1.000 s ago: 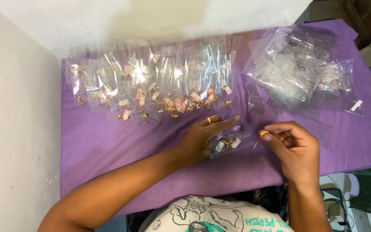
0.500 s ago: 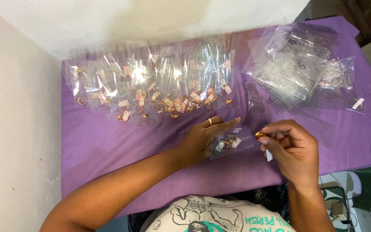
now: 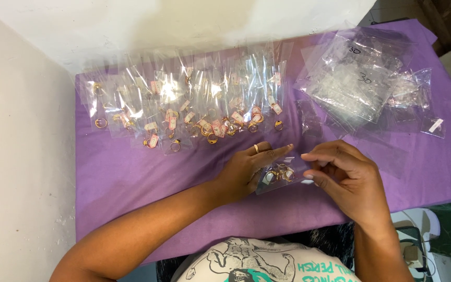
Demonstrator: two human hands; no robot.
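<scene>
Resting flat, the left hand (image 3: pixel 246 169) pins a clear bag of gold rings (image 3: pixel 280 175) to the purple tabletop (image 3: pixel 121 177); the right hand (image 3: pixel 348 177) pinches the bag's edge, fingers narrowed.

Two bare hands show: the left hand (image 3: pixel 246 169) at centre frame and the right hand (image 3: pixel 348 180) just right of it. One purple cloth-covered surface (image 3: pixel 121 177) fills the frame. One small clear plastic bag of gold rings (image 3: pixel 280 175) lies between the hands. Across the upper left lie dozens of small clear bags with gold rings and pink tags (image 3: pixel 194 112), too many to count. One heap of empty clear plastic bags (image 3: pixel 361 83) sits upper right.
</scene>
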